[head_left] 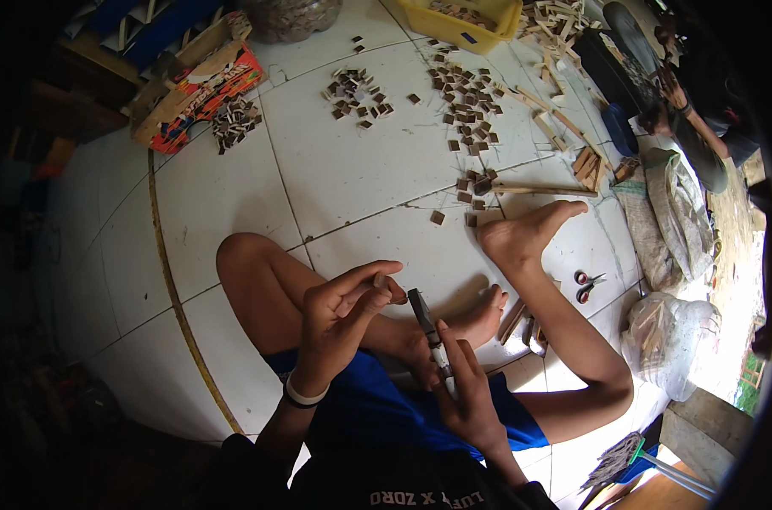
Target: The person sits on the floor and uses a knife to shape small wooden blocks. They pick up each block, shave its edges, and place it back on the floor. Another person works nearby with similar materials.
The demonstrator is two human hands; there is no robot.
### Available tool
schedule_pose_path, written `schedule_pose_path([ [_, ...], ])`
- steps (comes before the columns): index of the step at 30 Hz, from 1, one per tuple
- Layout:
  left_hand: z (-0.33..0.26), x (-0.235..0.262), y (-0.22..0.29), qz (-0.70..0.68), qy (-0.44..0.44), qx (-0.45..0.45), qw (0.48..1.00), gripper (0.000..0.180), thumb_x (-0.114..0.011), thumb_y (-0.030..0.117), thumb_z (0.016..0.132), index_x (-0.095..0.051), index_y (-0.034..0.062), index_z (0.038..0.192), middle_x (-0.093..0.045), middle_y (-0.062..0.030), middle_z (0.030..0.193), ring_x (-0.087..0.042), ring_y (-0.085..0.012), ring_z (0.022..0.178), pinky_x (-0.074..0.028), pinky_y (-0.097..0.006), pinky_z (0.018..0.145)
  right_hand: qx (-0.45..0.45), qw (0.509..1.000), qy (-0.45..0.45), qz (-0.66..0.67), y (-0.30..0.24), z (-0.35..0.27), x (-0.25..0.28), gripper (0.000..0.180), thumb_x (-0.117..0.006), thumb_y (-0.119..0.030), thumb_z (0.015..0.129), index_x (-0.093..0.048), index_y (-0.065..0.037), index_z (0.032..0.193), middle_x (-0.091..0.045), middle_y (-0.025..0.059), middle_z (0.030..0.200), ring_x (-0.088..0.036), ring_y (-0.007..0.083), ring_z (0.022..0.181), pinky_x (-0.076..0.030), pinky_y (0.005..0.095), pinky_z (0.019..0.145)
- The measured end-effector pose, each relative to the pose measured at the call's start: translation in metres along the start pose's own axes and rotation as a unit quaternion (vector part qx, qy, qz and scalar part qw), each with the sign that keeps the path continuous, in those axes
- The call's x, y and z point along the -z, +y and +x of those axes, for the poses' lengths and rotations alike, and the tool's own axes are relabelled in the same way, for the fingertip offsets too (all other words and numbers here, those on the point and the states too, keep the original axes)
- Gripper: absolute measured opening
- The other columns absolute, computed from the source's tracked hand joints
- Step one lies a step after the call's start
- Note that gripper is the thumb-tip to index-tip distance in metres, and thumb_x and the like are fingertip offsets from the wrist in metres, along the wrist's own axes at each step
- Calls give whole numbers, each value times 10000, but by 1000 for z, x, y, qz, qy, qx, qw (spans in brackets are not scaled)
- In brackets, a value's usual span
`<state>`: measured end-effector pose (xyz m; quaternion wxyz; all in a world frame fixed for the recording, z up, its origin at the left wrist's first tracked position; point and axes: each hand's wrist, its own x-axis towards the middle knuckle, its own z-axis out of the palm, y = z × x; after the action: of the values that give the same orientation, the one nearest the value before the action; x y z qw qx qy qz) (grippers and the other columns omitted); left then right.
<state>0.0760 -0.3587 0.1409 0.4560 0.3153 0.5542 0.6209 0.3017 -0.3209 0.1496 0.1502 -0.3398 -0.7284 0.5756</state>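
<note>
My left hand (339,314) is raised above my folded legs, thumb and fingers closed in a pinch. Something small seems to sit between the fingertips, but its kind cannot be made out. Just right of it, my right hand (466,382) grips a narrow tool (423,313) with a flat, dark metal blade and a white handle, perhaps a chisel or a file. The blade points up and away, its tip close to the left fingertips with a small gap. Beyond my feet, small square brown tiles (466,93) lie scattered on the floor.
A hammer (530,189) and scissors (585,286) lie to the right. A yellow tub (462,25), wood strips (556,25) and a printed carton (203,98) stand farther off. Plastic bags (670,340) and a broom (619,459) are at right; another person's hand (675,89) is at upper right.
</note>
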Motion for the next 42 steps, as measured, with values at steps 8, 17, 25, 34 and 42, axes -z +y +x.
schedule_pose_path([
  [8,-3,2,-1,-10,6,8,1000,297,-653,64,1029,-654,-107,1271,-735,-139,975,-715,-183,977,-576,-339,958,-4,1000,8,-13,1,-3,-2,753,-610,82,937,-336,-69,1621,-568,233,1136,-617,418,1000,-512,427,910],
  [17,-4,-16,2,-100,-4,46,994,782,-693,25,980,-235,-3,1613,-727,-168,1110,-681,-223,1163,-512,-366,1065,-16,999,17,-24,-6,-4,-4,750,-621,104,907,-384,-62,1599,-577,225,1070,-628,410,927,-525,428,870],
  [25,-1,-4,-13,-203,-44,207,956,747,-830,173,897,-433,-77,1479,-750,-123,914,-723,-179,904,-572,-309,885,-68,982,-57,169,-4,-15,-4,778,-627,83,955,-301,-68,1645,-586,102,1069,-597,204,939,-507,343,864],
  [34,1,9,-18,-240,-110,266,927,993,-910,408,800,-397,-58,1511,-704,-55,854,-654,-129,747,-525,-252,728,-180,893,-195,362,-2,-18,1,791,-606,28,1009,-190,-67,1675,-555,41,1099,-526,133,999,-431,285,935],
  [42,4,15,-20,-254,-40,210,943,508,-755,264,974,-556,0,1360,-696,-86,1104,-677,-185,1101,-567,-341,946,-189,902,-146,359,-6,-16,-6,785,-572,4,1027,-141,-65,1680,-548,70,1174,-534,159,1084,-445,300,953],
])
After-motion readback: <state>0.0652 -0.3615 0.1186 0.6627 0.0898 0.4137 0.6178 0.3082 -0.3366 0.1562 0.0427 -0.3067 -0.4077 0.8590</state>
